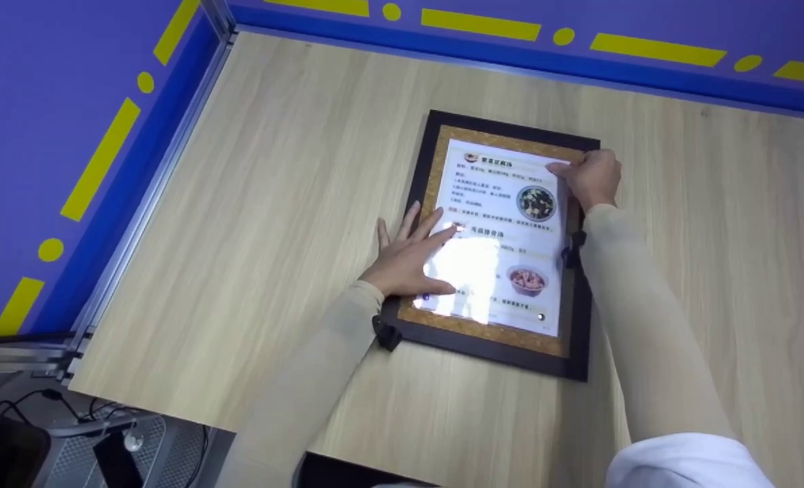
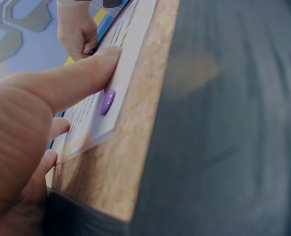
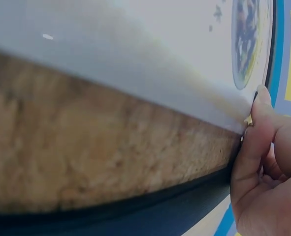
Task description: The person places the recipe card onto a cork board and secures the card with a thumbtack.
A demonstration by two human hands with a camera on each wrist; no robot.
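Observation:
A glossy recipe sheet (image 1: 497,203) with printed text and two round food pictures lies on a cork board (image 1: 497,333) with a dark frame (image 1: 483,354). My left hand (image 1: 405,264) rests over the board's left side, fingers spread, with fingertips and thumb touching the sheet. Beside that thumb is a purple push pin (image 2: 107,102) near the sheet's lower left corner. At the upper right corner my right hand (image 1: 595,179) pinches the sheet's edge with curled fingers; any pin beneath them is hidden. Another small pin (image 1: 541,316) sits at the lower right corner.
The board lies on a light wooden table (image 1: 293,203). Blue partition walls (image 1: 56,135) with yellow marks stand behind and to the left. Cables and a dark device (image 1: 117,461) are below the table's front left edge.

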